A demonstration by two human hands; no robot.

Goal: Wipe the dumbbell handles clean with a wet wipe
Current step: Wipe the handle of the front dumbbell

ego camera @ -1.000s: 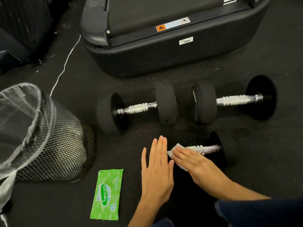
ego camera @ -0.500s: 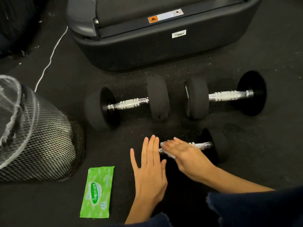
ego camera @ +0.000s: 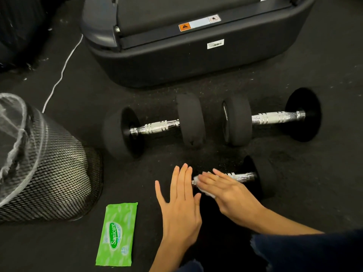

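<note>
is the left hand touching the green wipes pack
Apart. The head view shows bare black floor between the left hand and the green wipes pack.

Dumbbells (ego camera: 157, 127), wipes pack (ego camera: 117, 233) on floor (ego camera: 314, 183)

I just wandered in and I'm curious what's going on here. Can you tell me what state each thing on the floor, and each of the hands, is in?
Left hand: flat, fingers straight, resting on the near dumbbell's left weight.
Right hand: presses the wipe on the handle.
Wet wipe: out, mostly under the fingers.
Near dumbbell: lying down, handle being wiped.
Far left dumbbell: lying untouched.
Far right dumbbell: lying untouched.
Wipes pack: flat on the floor.
Mesh bin: upright, lined.
</note>
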